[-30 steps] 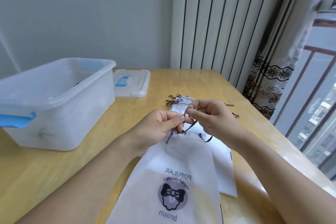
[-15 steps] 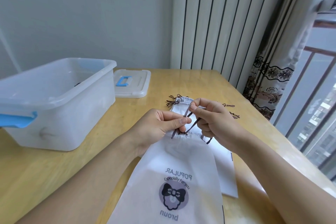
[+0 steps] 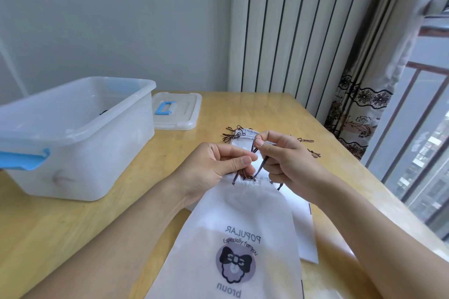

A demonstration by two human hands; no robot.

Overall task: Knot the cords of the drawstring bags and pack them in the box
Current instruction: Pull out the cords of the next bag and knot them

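A white drawstring bag with a bow logo lies on the wooden table, its gathered mouth pointing away from me. My left hand pinches the dark brown cord just above the mouth. My right hand pinches a raised loop of the same cord between thumb and forefinger. Another white bag lies beneath and to the right, its corded end showing beyond my hands. The translucent plastic box with blue latches stands open at the left.
The box's lid with a blue handle lies flat behind the box. Loose cord ends lie on the table at the right. A radiator, a patterned curtain and a window railing border the table's far and right sides.
My right hand has lifted the cord loop higher and my left thumb has shifted slightly along the cord. The bag's mouth has stayed put.
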